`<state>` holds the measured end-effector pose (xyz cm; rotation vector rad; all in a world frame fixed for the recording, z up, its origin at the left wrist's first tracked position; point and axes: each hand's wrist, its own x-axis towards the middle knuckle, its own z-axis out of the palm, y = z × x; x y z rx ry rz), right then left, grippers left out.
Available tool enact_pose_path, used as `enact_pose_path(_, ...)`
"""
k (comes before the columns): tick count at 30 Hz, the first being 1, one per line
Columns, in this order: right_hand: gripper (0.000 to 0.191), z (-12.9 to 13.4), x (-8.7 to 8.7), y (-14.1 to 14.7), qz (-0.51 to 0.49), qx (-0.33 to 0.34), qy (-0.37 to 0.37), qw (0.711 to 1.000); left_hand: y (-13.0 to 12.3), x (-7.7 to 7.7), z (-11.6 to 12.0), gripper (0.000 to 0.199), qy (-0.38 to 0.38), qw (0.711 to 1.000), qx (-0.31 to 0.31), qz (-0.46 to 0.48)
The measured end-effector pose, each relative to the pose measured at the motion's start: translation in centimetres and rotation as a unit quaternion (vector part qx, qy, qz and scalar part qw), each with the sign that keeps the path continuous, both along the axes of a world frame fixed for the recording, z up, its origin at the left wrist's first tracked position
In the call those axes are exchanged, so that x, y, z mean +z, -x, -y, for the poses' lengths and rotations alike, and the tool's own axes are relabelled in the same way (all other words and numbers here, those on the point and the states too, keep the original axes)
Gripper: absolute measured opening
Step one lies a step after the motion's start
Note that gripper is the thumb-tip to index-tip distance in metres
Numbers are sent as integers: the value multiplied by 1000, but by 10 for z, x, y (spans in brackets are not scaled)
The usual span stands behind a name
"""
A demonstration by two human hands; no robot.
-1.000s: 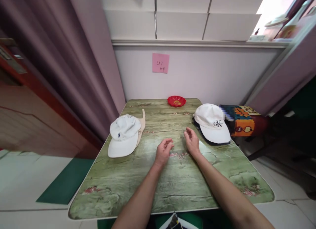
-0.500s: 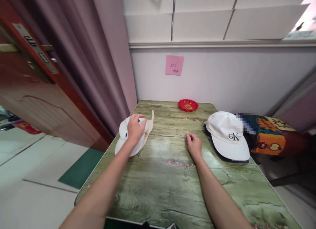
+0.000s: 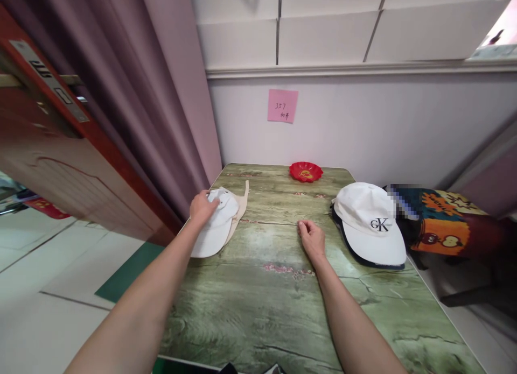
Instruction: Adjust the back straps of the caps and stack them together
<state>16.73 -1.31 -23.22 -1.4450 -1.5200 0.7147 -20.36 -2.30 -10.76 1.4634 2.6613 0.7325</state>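
Note:
At the table's left side, my left hand (image 3: 203, 208) is on the crown of a small white cap (image 3: 210, 238), its thumb over the top and its other fingers curled at the crown's far left edge, partly hidden. A beige cap (image 3: 241, 204) with a loose strap lies partly under the white one. My right hand (image 3: 312, 240) rests on the tabletop, fingers curled in, with nothing visible in it. To its right, a white cap with black letters (image 3: 365, 218) sits on a dark cap (image 3: 341, 228), of which only the edge shows.
The green wood-patterned table (image 3: 258, 304) stands against a white wall. A red scalloped dish (image 3: 306, 172) is at its far edge, below a pink note (image 3: 283, 106). A curtain (image 3: 173, 83) and a wooden door (image 3: 81, 164) are at the left. A patterned stool (image 3: 442, 223) stands at the right.
My left hand has moved left over the small white cap, from the middle of its crown to its left side. My right hand has hardly moved. The view has shifted slightly.

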Motion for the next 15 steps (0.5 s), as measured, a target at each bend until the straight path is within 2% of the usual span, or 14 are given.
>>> enact_pose_path(3, 42, 0, 0, -1, -8, 3, 2, 1000, 6, 5, 1, 33, -36, 999, -2, 18)
enact_pose_path(6, 42, 0, 0, -1, -8, 4, 1, 1000, 7, 20, 7, 30, -64, 998, 0, 1)
enact_pose_path(11, 43, 1, 1, -1, -45, 10, 12, 999, -9, 64, 21, 20, -107, 994, -27, -21)
enact_pose_path(15, 46, 5, 6, 4, -197, 67, 46, 977, -38, 97, 27, 30, -155, 981, -111, 36)
